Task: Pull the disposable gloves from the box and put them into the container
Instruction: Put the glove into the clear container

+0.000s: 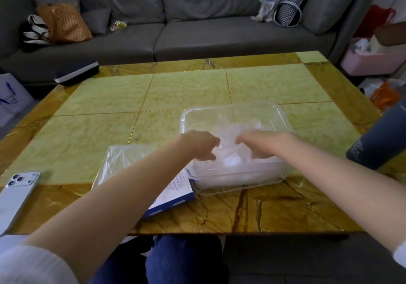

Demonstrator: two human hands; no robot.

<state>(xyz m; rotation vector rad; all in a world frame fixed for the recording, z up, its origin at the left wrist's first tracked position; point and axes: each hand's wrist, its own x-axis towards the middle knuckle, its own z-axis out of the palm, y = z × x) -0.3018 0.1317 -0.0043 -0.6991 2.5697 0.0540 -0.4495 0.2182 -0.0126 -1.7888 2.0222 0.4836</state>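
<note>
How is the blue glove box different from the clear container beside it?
The box is opaque blue-and-white card, lying flat; the container is see-through plastic with raised walls. Gloves only drape the box's far end, but they heap up inside the container. Both sit on the table.

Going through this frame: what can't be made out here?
Head view, grip: whether the left hand and right hand pinch the gloves or only press them; the fingertips blur into the clear film.
Head view, glove count in the container: crumpled together.
Head view, box opening: covered by the left forearm and loose plastic film.
Head view, dark bottle: cut off by the right edge.
</note>
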